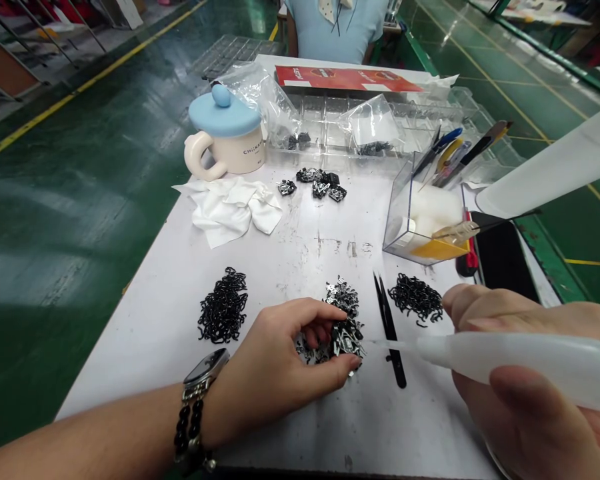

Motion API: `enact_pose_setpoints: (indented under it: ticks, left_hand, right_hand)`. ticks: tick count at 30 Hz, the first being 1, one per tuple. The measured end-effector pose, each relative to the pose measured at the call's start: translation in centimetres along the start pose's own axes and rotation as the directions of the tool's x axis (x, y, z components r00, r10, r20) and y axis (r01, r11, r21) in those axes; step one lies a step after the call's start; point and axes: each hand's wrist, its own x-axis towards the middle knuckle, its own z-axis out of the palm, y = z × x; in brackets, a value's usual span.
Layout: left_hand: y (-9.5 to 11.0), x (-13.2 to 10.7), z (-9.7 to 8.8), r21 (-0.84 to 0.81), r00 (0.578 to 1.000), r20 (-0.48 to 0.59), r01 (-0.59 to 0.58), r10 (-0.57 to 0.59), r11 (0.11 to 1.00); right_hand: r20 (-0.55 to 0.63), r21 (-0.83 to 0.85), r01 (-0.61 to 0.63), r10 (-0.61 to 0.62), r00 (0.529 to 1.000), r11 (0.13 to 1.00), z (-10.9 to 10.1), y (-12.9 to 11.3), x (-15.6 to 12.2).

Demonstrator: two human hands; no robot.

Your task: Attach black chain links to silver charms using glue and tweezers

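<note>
My left hand (285, 363) rests on the white table (180, 313), fingers curled into a pile of small silver and black metal parts (343, 320), pinching some of them. My right hand (525, 387) grips a translucent white squeeze bottle (520, 360) held sideways; its thin nozzle tip (385, 345) points left at the pile, close to my left fingertips. Black tweezers (390, 330) lie on the table just under the nozzle. A heap of black clips (224, 313) sits left of my left hand, and another black heap (416, 299) sits right of the tweezers.
A cream mug with a blue lid (227, 137) and a crumpled white cloth (233, 207) stand at the back left. A few black parts (317, 185) lie mid-table. A clear box with tools (430, 213), plastic bags and trays sit behind. A person in light blue (335, 27) stands beyond the table.
</note>
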Motion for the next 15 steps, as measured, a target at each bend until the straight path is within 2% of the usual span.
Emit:
enact_pose_setpoints:
  ticks: [2,4,8,12,15]
  left_hand:
    - [-0.04,0.13,0.03,-0.001,1.0,-0.001,0.0,0.0,1.0]
    - [-0.04,0.23,0.05,-0.001,1.0,0.004,0.007,-0.007,1.0]
    - [0.01,0.15,0.01,0.004,0.999,0.023,0.036,-0.036,0.999]
    - [0.08,-0.04,-0.02,0.001,0.999,0.029,0.044,-0.044,0.999]
    - [0.11,-0.02,-0.01,-0.002,0.999,0.026,0.048,-0.048,0.999]
  right_hand:
    - [-0.011,-0.001,-0.011,0.011,1.0,1.0,-0.02,0.02,-0.08]
    - [-0.018,-0.039,0.042,-0.043,0.999,0.998,-0.09,0.05,-0.02]
    - [0.073,-0.061,0.168,-0.164,0.984,0.984,-0.17,0.02,0.49]
    - [0.08,-0.037,0.164,-0.161,0.984,0.986,0.1,-0.4,0.85]
    - [0.096,-0.099,0.167,-0.157,0.983,0.981,0.21,-0.63,0.89]
